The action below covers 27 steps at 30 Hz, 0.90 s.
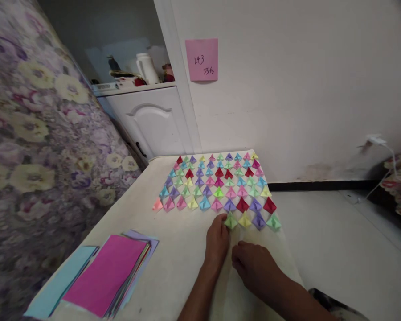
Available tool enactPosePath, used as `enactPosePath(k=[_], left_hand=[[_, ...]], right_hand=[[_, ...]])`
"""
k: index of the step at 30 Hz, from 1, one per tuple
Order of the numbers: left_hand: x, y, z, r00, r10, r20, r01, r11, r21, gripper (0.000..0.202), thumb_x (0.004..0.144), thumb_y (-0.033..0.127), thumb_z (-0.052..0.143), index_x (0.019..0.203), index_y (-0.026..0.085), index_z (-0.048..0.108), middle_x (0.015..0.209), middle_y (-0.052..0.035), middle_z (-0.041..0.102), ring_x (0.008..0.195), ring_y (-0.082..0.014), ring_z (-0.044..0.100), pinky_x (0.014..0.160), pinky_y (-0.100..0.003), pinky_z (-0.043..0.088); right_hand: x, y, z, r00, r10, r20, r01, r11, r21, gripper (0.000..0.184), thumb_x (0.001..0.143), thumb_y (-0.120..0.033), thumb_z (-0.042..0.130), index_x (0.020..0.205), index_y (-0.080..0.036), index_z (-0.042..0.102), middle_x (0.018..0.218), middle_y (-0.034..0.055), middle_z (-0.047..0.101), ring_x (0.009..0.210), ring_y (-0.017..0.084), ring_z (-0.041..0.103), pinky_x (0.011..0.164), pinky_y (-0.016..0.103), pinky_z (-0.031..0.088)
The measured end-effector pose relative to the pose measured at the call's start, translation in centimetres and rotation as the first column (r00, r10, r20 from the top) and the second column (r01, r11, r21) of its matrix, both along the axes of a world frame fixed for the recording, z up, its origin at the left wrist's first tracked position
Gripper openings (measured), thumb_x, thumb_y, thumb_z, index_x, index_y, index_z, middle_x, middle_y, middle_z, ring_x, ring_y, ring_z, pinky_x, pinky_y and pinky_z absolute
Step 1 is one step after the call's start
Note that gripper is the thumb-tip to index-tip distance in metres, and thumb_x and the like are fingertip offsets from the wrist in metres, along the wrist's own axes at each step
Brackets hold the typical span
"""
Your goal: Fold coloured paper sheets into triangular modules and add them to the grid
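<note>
Rows of small folded paper pieces (216, 204) in many colours cover the far part of the cloth-covered table. At the left end of the nearest, shorter row sits a green folded paper piece (231, 221). My left hand (216, 240) is closed at this piece's left corner, its fingertips against the paper. Just to the right and nearer to me, my right hand (254, 266) is curled above the tabletop, apart from the papers. Its fingers turn away from view, so I cannot make out whether anything is in them.
A stack of coloured paper sheets (108, 272), magenta on top, lies at the left beside blue sheets (67, 278). A floral curtain (50, 133) hangs along the left. Behind stand a white cabinet (150, 120) and a wall with a pink note (202, 60).
</note>
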State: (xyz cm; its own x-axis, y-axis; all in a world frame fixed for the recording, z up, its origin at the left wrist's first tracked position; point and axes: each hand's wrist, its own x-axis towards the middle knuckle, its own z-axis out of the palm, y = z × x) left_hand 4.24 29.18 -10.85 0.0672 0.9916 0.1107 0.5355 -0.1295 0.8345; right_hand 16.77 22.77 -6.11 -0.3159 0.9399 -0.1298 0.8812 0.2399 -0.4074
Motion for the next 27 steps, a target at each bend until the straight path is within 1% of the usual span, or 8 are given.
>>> enactPosePath(k=[5, 10, 15, 18, 21, 27], left_hand=[[-0.1, 0.2, -0.3, 1.000, 0.009, -0.003, -0.009, 1.000, 0.015, 0.035, 0.080, 0.010, 0.036, 0.108, 0.018, 0.055, 0.108, -0.0079, 0.063, 0.099, -0.0190, 0.058, 0.085, -0.033, 0.045], [-0.2, 0.0, -0.1, 0.999, 0.027, -0.017, -0.026, 0.998, 0.054, 0.034, 0.080, 0.010, 0.037, 0.110, 0.015, 0.053, 0.110, -0.0105, 0.059, 0.102, -0.0203, 0.055, 0.088, -0.035, 0.043], [-0.6, -0.6, 0.2, 0.999, 0.008, -0.044, -0.004, 0.996, 0.088, 0.034, 0.080, 0.010, 0.038, 0.111, 0.016, 0.052, 0.109, -0.0094, 0.057, 0.102, -0.0197, 0.054, 0.090, -0.035, 0.042], [-1.3, -1.1, 0.3, 0.997, -0.005, -0.072, 0.012, 0.995, 0.095, 0.034, 0.081, 0.011, 0.038, 0.112, 0.017, 0.051, 0.111, -0.0092, 0.056, 0.102, -0.0200, 0.053, 0.090, -0.036, 0.042], [-2.1, -1.9, 0.7, 0.993, -0.029, -0.115, 0.040, 0.995, 0.094, 0.033, 0.081, 0.012, 0.038, 0.110, 0.017, 0.052, 0.109, -0.0098, 0.056, 0.099, -0.0204, 0.054, 0.088, -0.037, 0.043], [-3.2, -3.8, 1.2, 0.973, -0.079, -0.218, 0.097, 0.992, 0.076, 0.030, 0.079, 0.011, 0.039, 0.105, 0.017, 0.055, 0.102, -0.0099, 0.058, 0.095, -0.0206, 0.054, 0.087, -0.037, 0.043]], right_hand=[[-0.1, -0.2, -0.4, 1.000, -0.002, -0.021, 0.002, 1.000, 0.018, 0.014, 0.079, -0.018, 0.046, 0.076, -0.021, 0.060, 0.081, 0.0021, 0.065, 0.070, 0.018, 0.062, 0.057, 0.025, 0.030], [0.0, -0.2, -0.4, 1.000, -0.003, -0.023, 0.004, 1.000, 0.021, 0.015, 0.079, -0.018, 0.045, 0.075, -0.020, 0.060, 0.081, 0.0026, 0.065, 0.070, 0.018, 0.062, 0.057, 0.025, 0.030], [-0.1, 0.1, -0.1, 1.000, 0.011, -0.016, -0.011, 1.000, 0.022, 0.016, 0.079, -0.018, 0.045, 0.076, -0.020, 0.060, 0.082, 0.0034, 0.065, 0.070, 0.018, 0.062, 0.057, 0.025, 0.031], [-0.5, 0.0, 0.0, 0.999, 0.031, -0.008, -0.031, 0.999, 0.013, 0.015, 0.079, -0.018, 0.046, 0.078, -0.019, 0.061, 0.083, 0.0042, 0.065, 0.071, 0.018, 0.062, 0.058, 0.025, 0.032], [-1.0, -0.3, -0.1, 0.998, 0.055, 0.006, -0.055, 0.998, 0.003, 0.016, 0.079, -0.018, 0.046, 0.080, -0.019, 0.062, 0.084, 0.0054, 0.066, 0.074, 0.018, 0.062, 0.059, 0.025, 0.034], [-1.5, -0.6, -0.9, 0.993, 0.094, 0.075, -0.097, 0.994, 0.046, 0.018, 0.081, -0.019, 0.045, 0.082, -0.018, 0.063, 0.087, 0.0085, 0.067, 0.078, 0.022, 0.063, 0.063, 0.027, 0.037]])
